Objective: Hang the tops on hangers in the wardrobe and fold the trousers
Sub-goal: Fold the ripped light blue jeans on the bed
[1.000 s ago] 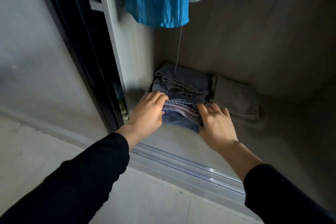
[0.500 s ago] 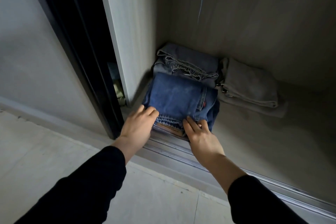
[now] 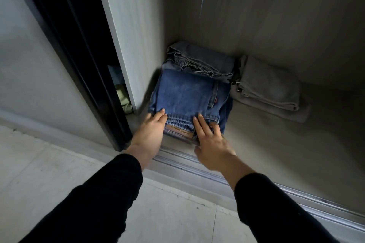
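Wardrobe floor [image 3: 276, 154] holds the folded blue jeans [image 3: 185, 92] at its left front corner, against paler folded denim [image 3: 201, 59] behind, with left hand [image 3: 150, 132] and right hand [image 3: 211, 144] laying straight fingers on the near waistband.

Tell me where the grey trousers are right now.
In the head view, the grey trousers lie folded on the wardrobe floor, right of centre, directly to the right of the blue jeans.

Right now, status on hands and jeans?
Left hand, right hand open, fingers flat on folded blue jeans. Jeans on wardrobe floor. Grey trousers alongside, nothing blocking.
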Tool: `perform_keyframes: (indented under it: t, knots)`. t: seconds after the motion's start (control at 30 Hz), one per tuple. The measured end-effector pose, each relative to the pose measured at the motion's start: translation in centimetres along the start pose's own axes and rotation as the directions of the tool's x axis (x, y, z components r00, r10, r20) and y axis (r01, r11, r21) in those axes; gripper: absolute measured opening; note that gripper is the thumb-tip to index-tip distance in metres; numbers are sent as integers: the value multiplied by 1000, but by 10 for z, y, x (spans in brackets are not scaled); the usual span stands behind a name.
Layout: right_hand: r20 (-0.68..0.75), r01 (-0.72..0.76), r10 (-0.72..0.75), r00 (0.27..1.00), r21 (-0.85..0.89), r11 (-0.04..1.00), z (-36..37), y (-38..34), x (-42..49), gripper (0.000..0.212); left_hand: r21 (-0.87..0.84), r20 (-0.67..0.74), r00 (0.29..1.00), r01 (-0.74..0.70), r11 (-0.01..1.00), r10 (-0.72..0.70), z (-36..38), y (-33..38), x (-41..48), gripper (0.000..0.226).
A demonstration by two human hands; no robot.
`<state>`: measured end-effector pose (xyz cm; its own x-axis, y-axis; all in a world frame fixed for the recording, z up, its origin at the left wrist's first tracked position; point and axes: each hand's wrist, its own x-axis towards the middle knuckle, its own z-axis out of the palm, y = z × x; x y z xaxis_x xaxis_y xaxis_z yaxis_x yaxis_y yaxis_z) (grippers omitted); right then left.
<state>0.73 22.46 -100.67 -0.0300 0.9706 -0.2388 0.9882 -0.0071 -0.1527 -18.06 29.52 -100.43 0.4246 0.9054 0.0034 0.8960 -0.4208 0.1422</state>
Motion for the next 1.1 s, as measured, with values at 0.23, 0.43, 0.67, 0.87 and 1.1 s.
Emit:
perform_keyframes:
  t: [0.23, 0.43, 0.67, 0.87, 1.1]
  knots:
    - [-18, 8, -5, 1000, 170, 985, -40, 9, -32, 71, -124, 222, 973, -39, 992, 66, -38, -5, -26, 75]
    - [80, -54, 42, 996, 164, 985, -132, -5, -134, 60, -173, 250, 966, -29, 985, 72, -143, 63, -82, 52]
    - [106, -229, 210, 972, 222, 948, -344, -42, -295, 54, -181, 281, 920, -228, 957, 272, -374, 172, -141, 37]
    - [111, -438, 424, 899, 210, 874, -489, -66, -448, 48, -181, 360, 849, -342, 922, 386, -525, 261, -197, 36]
    - [73, -681, 690, 720, 263, 683, -564, -40, -609, 48, -240, 412, 691, -547, 802, 594, -595, 401, -262, 38]
